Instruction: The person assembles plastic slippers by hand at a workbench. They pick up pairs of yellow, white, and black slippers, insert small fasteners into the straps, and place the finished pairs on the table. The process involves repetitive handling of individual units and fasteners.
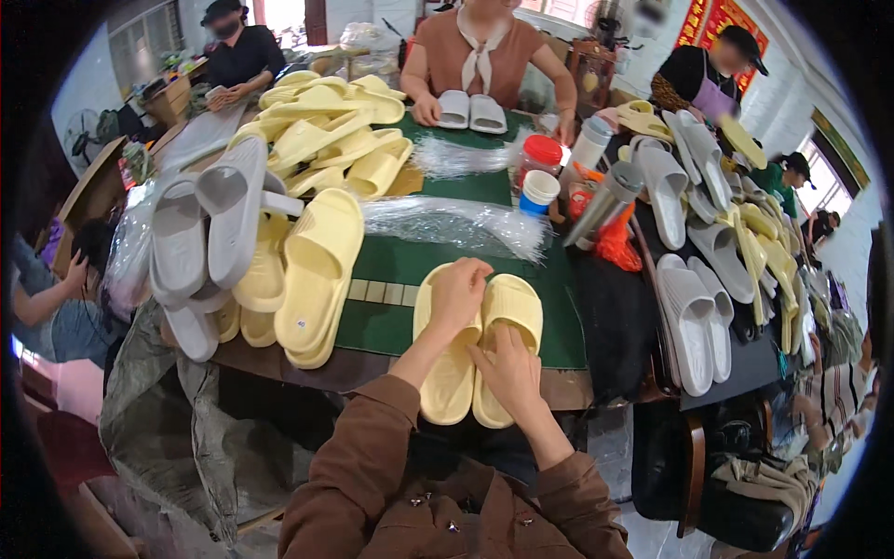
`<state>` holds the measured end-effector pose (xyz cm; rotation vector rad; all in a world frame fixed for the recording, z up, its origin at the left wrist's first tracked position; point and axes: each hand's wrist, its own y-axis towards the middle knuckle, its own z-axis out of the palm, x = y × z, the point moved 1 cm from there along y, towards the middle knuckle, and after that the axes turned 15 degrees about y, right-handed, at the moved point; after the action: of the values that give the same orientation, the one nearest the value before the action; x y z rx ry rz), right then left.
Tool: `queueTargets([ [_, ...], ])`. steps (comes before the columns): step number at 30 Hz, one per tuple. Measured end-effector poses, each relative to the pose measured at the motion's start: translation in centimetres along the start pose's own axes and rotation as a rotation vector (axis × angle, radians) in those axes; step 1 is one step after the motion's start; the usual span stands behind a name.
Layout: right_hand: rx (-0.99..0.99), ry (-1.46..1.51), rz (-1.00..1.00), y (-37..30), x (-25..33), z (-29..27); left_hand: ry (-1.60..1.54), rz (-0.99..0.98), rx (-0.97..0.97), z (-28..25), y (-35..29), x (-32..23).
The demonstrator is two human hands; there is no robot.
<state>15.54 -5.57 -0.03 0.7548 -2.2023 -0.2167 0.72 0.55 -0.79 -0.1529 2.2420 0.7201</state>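
Note:
A pair of pale yellow slippers lies side by side at the table's near edge, toes away from me. Across the strap of the left slipper point(449, 377) reaches my left hand point(456, 296), its fingers curled together above the gap between the two; whatever they pinch is too small to make out. My right hand point(510, 371) grips the right slipper point(515, 312), fingertips tucked into the foot opening beneath the strap and thumb at its inner edge. Beyond them a bundle of clear plastic strips point(447, 224) lies on the green mat point(391, 252).
Yellow slippers point(321, 140) are heaped at the left, with stacked grey slippers point(233, 210) nearer me. More grey slippers point(689, 307) line the right side. Jars point(540, 158) stand at the mat's far right. Across the table a person handles grey slippers point(470, 112).

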Motion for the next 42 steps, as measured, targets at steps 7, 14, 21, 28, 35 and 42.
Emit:
queueTargets([
  [7,0.082,-0.104,0.141,1.7,-0.4,1.3,0.032,-0.032,0.072,-0.5,0.0,-0.5],
  [14,-0.058,-0.145,-0.009,1.6,-0.9,1.9,-0.175,0.002,-0.016,-2.1,0.5,-1.1],
  [21,-0.032,-0.112,0.016,1.5,-0.7,1.4,-0.066,0.081,-0.027,-6.2,-3.3,-2.0],
  [28,-0.023,-0.084,0.061,1.5,-0.6,1.5,0.035,0.008,-0.061,-7.7,-8.9,-0.5],
  [35,-0.001,-0.082,0.059,1.4,-0.8,1.8,0.113,0.044,0.059,-7.8,-11.2,-0.8],
  [42,0.009,-0.064,0.084,1.5,-0.4,1.6,0.108,-0.006,0.066,-8.3,-12.8,-1.0],
])
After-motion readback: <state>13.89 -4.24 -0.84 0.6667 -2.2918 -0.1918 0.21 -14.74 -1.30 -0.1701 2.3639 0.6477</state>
